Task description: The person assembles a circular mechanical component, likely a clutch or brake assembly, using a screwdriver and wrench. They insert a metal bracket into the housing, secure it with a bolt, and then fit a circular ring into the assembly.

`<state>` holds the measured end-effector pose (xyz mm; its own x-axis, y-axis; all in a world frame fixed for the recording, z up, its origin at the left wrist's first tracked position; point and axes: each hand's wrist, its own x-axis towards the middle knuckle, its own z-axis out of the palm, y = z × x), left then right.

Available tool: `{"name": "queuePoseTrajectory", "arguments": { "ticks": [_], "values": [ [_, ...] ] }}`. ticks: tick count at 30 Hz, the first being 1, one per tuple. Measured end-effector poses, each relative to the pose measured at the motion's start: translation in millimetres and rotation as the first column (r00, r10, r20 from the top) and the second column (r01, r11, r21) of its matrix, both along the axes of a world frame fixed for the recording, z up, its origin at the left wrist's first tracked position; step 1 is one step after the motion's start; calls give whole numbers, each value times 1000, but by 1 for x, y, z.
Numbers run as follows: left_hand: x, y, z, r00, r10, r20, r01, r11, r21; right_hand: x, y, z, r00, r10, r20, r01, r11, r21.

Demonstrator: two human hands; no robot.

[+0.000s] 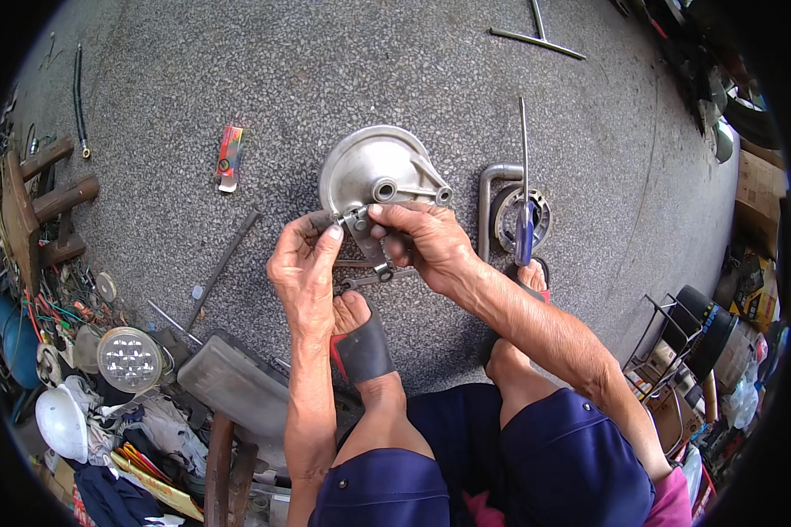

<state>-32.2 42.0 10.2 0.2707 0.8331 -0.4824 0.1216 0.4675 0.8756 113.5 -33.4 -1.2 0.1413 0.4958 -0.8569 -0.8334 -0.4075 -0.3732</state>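
Observation:
A round silver brake panel (369, 167) with a central hub hole and a side arm lies between my feet. At its near edge sits a flat metal brake arm (368, 245), pointing toward me. My left hand (302, 268) pinches the left side of the arm's clamped end between thumb and forefinger. From the right, my right hand (426, 241) grips the same end, its thumb on top and its other fingers curled beneath. A small bolt seems to cross the clamp, but my fingertips partly cover it. Just below the arm's free end lies a wrench (382, 280).
On the right, a blue-handled screwdriver (525, 215) lies across a round metal ring (506, 220) beside a bent pipe (485, 206). Farther off lies a T-handle wrench (540, 39). Left are a small red box (229, 154), a dark bar (224, 268) and a wooden stool (26, 220).

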Motion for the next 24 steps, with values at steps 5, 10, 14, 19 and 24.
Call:
{"name": "queuePoseTrajectory", "arguments": {
  "ticks": [5,10,14,19,24],
  "values": [
    [0,-2,-7,990,-32,-140,14,992,-127,0,1,1,1000,18,14,-18,1000,-14],
    [-3,-2,-11,997,-74,7,74,997,-6,0,1,1,1000,3,13,-3,1000,-5],
    [-2,0,-4,996,-49,71,53,997,-54,1,1,1,1000,-1,8,1,1000,3],
    [-1,1,-5,996,1,-90,-20,978,-206,1,1,0,1000,0,16,1,1000,-4],
    [-4,2,-10,997,-61,-38,56,992,-110,1,3,3,1000,12,16,-11,1000,-13]
  ]
}}
